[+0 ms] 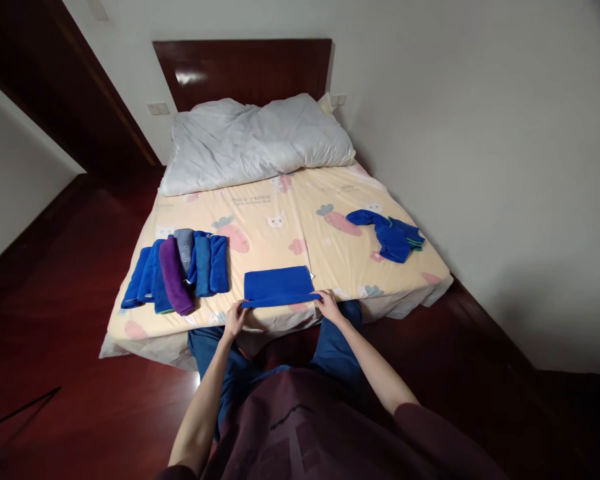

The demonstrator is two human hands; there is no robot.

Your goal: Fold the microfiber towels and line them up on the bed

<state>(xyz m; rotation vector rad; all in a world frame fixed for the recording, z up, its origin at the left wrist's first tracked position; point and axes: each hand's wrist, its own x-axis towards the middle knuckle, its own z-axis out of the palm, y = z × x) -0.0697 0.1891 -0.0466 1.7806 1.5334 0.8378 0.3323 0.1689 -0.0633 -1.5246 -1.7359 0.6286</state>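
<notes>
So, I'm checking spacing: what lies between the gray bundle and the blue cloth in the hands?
In the head view, blue bundles, then patterned sheet, lie between the gray bundle and blue cloth.

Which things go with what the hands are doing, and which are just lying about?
In the job:
blue cloth, held by left hand and right hand
bed, beneath it
likely bundled cloths, crumpled cloth

Seemingly just lying about:
white bedding
dark rod
</notes>
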